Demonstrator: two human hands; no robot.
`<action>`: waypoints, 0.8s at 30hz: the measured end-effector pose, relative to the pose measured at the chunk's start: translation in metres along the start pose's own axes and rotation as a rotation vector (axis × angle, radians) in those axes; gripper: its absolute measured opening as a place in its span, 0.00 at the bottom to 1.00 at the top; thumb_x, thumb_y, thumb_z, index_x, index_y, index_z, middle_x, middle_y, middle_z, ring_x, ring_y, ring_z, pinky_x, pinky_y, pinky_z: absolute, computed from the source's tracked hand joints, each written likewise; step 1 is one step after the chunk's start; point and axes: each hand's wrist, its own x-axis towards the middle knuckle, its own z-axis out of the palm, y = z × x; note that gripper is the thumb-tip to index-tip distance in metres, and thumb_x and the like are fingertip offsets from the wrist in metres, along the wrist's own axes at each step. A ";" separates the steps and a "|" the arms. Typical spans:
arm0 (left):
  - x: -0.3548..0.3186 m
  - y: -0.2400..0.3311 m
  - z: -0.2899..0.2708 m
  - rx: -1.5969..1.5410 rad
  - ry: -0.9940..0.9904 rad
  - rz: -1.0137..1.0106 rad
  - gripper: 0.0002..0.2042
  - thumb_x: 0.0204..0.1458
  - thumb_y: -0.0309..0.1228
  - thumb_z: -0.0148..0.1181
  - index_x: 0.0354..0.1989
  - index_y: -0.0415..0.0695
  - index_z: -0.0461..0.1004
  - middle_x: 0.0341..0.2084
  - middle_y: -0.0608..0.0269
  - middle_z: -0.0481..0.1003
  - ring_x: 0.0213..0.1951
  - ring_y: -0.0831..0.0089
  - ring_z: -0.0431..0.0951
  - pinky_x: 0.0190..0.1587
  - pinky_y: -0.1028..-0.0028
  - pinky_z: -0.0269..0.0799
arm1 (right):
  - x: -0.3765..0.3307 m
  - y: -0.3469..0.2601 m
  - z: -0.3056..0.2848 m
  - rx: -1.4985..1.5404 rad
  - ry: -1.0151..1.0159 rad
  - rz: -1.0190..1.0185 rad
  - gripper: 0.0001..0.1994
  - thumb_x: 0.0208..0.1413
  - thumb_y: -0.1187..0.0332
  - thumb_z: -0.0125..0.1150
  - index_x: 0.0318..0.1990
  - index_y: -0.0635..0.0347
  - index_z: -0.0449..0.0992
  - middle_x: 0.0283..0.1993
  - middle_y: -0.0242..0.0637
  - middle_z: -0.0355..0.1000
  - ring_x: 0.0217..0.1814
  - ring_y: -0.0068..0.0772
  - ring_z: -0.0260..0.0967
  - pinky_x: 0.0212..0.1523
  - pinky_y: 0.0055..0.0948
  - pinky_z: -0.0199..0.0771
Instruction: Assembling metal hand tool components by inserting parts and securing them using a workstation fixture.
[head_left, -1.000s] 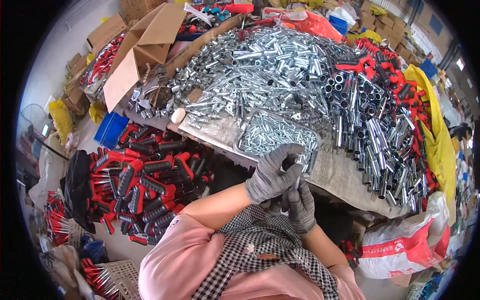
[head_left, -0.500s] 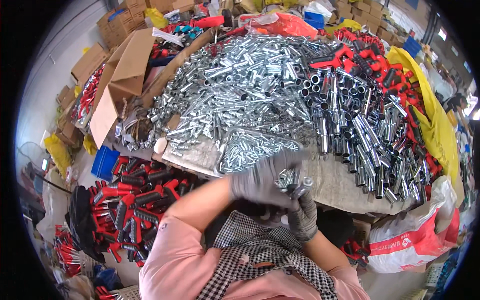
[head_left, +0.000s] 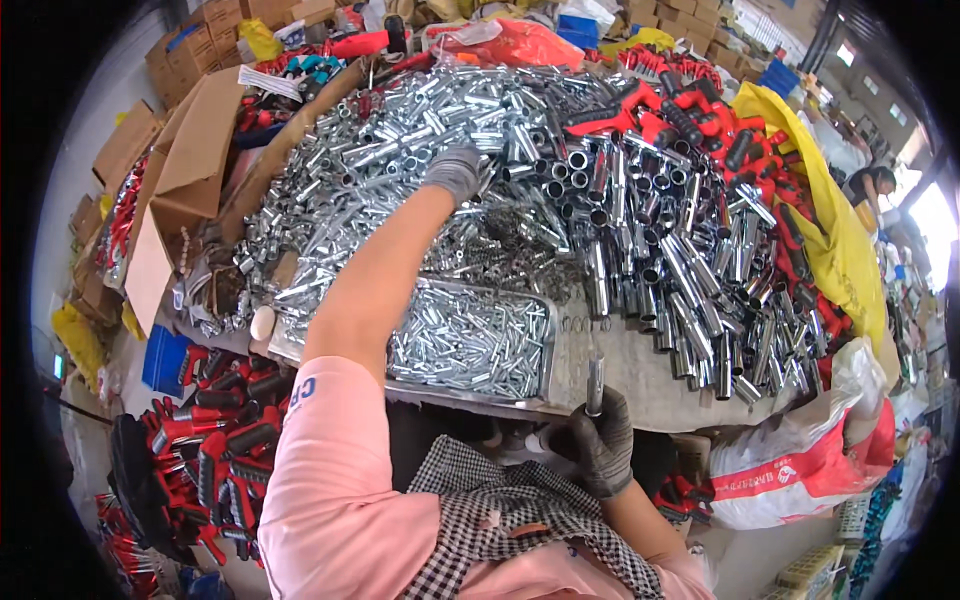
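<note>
While left hand digs tube pile, tray holds sm. fittings

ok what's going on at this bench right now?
A person in grey gloves works at a table heaped with metal tubes. The left hand reaches far out into the pile of small silver tubes. The right hand holds a single metal tube upright at the near edge, beside a tray of small silver pieces.
</note>
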 end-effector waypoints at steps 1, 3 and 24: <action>-0.011 -0.009 0.001 -0.016 0.073 -0.058 0.13 0.49 0.36 0.55 0.36 0.40 0.78 0.34 0.45 0.77 0.38 0.51 0.78 0.43 0.59 0.73 | -0.002 0.005 -0.003 0.019 -0.009 0.008 0.18 0.58 0.70 0.57 0.54 0.63 0.64 0.32 0.31 0.68 0.29 0.19 0.64 0.31 0.21 0.67; -0.059 0.003 -0.035 -0.177 0.165 -0.058 0.13 0.49 0.35 0.56 0.36 0.38 0.76 0.30 0.47 0.77 0.35 0.49 0.77 0.40 0.58 0.72 | -0.005 0.010 -0.009 -0.074 -0.015 0.007 0.17 0.57 0.69 0.57 0.52 0.63 0.65 0.32 0.32 0.68 0.31 0.20 0.65 0.33 0.21 0.68; -0.256 0.171 -0.083 -0.919 -0.654 0.407 0.20 0.51 0.50 0.57 0.37 0.43 0.77 0.29 0.62 0.77 0.32 0.70 0.77 0.37 0.74 0.73 | -0.048 0.011 -0.031 0.525 -0.313 0.143 0.31 0.52 0.66 0.64 0.61 0.63 0.56 0.50 0.39 0.67 0.50 0.31 0.65 0.48 0.29 0.69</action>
